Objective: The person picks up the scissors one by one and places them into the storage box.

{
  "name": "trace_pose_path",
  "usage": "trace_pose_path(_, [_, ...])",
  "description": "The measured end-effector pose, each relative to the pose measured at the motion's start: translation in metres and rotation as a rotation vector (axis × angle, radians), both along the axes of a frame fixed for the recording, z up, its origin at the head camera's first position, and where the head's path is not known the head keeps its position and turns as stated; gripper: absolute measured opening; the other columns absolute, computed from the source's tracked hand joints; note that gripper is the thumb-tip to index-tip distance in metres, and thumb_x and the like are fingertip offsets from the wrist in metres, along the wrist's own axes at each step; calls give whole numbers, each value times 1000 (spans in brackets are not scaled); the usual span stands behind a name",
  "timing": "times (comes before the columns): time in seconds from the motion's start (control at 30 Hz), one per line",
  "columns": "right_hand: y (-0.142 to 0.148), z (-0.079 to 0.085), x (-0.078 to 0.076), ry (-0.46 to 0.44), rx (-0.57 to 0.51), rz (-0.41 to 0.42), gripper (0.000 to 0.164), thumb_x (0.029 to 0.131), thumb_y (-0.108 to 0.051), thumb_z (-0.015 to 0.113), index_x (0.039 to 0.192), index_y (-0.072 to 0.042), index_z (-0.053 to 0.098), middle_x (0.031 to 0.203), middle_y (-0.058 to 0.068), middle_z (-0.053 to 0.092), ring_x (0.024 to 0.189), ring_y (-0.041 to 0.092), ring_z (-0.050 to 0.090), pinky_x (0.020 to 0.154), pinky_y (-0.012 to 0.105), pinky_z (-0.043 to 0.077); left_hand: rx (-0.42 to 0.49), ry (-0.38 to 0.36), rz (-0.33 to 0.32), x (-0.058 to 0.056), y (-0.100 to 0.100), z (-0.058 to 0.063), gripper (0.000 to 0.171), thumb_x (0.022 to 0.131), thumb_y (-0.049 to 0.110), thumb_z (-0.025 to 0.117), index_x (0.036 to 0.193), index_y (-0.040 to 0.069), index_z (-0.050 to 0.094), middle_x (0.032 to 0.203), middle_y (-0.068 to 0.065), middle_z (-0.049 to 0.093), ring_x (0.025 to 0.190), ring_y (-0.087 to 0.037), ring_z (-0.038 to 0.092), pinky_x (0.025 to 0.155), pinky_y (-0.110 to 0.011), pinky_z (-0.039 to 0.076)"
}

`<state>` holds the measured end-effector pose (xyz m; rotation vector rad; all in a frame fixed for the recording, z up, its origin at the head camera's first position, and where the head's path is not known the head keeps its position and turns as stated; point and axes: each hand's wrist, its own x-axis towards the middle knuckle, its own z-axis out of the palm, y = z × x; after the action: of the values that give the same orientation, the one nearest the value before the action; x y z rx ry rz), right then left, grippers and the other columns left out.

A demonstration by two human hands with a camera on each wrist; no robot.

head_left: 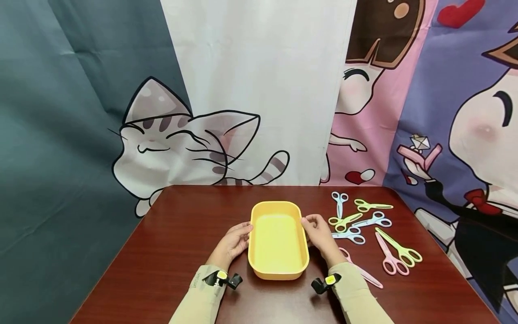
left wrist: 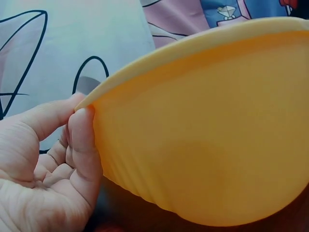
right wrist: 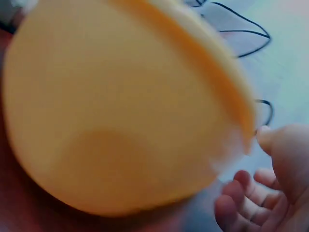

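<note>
A yellow plastic tray (head_left: 279, 245), rectangular with rounded corners, is held in front of me over the middle of the table. Nothing lies inside it in the head view. My left hand (head_left: 234, 243) pinches its left rim between thumb and finger, seen closely in the left wrist view. At the right rim is my right hand (head_left: 321, 236). In the right wrist view its thumb tip is right by the tray's edge, while the other fingers stand apart from the wall, loosely bent. The tray looks blurred there.
Several small scissors lie on the right of the brown table (head_left: 182, 252): blue scissors (head_left: 339, 204), green scissors (head_left: 400, 248) and pink scissors (head_left: 391, 256) among them. Another pink pair (head_left: 368, 273) lies beside my right forearm. A printed cartoon curtain (head_left: 259, 67) hangs behind the table.
</note>
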<state>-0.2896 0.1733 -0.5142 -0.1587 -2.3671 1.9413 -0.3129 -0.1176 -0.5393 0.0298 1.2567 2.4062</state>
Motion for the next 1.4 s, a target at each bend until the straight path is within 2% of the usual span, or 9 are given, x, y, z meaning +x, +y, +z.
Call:
trace_pose_path(0.13, [32, 16, -1, 116, 99, 27, 29, 102, -18, 62, 121, 3, 55, 93, 25, 64, 64, 23, 65, 53, 36, 58, 14, -16, 3, 0, 3, 0, 16, 105, -1, 47, 99, 10, 58, 81, 1, 66, 67, -6, 66, 57, -17, 55])
trace_pose_path(0.3, [81, 26, 4, 267, 488, 8, 16, 97, -7, 65, 111, 1, 66, 99, 19, 70, 82, 32, 66, 70, 40, 55, 6, -17, 5, 0, 3, -5, 14, 104, -1, 50, 99, 10, 58, 82, 1, 67, 69, -6, 67, 59, -17, 56])
trace_pose_path(0.4, [101, 22, 7, 245, 680, 36, 11, 94, -1, 65, 105, -3, 69, 99, 14, 71, 86, 29, 64, 75, 44, 50, 0, -15, -3, 1, 2, -5, 13, 103, 0, 52, 99, 10, 58, 83, 1, 67, 70, -6, 67, 60, -18, 56])
trace_pose_path(0.47, [109, 18, 8, 208, 737, 92, 12, 91, 2, 66, 101, -4, 69, 96, 13, 71, 86, 27, 64, 77, 46, 50, -2, -15, -4, 3, 1, -4, 13, 103, 0, 52, 99, 10, 58, 82, 2, 67, 70, -6, 67, 60, -18, 56])
trace_pose_path(0.63, [116, 13, 10, 143, 741, 190, 18, 82, 8, 70, 95, -5, 70, 91, 8, 70, 87, 26, 64, 79, 46, 50, -1, -9, -11, 3, 0, -1, 11, 104, 0, 51, 100, 9, 57, 82, 2, 68, 70, -6, 67, 59, -18, 56])
trace_pose_path(0.87, [117, 6, 8, 126, 779, 212, 26, 74, 11, 73, 95, -5, 70, 92, 8, 72, 91, 29, 66, 84, 50, 51, 6, 1, -27, 4, -1, -2, 14, 105, 0, 47, 101, 9, 57, 81, 1, 67, 68, -5, 65, 58, -17, 55])
trace_pose_path(1.0, [117, 1, 6, 152, 801, 225, 28, 73, 12, 72, 94, -6, 70, 94, 9, 68, 90, 30, 64, 84, 52, 51, -4, 12, -28, 4, -2, -3, 14, 106, 1, 46, 102, 10, 57, 81, 2, 67, 68, -5, 65, 58, -16, 54])
trace_pose_path(1.27, [118, 0, 4, 197, 837, 248, 31, 68, 15, 71, 86, -10, 66, 87, 6, 57, 79, 23, 55, 72, 42, 47, -6, 11, -22, 3, -1, -3, 14, 106, 2, 47, 101, 11, 57, 82, 3, 66, 67, -4, 63, 57, -15, 54])
trace_pose_path(1.4, [117, 2, 5, 165, 835, 266, 32, 67, 16, 69, 86, -9, 66, 86, 4, 62, 80, 22, 58, 75, 43, 50, -4, 16, -29, 2, 0, -3, 16, 106, 2, 45, 101, 11, 57, 82, 3, 66, 68, -4, 63, 58, -15, 54])
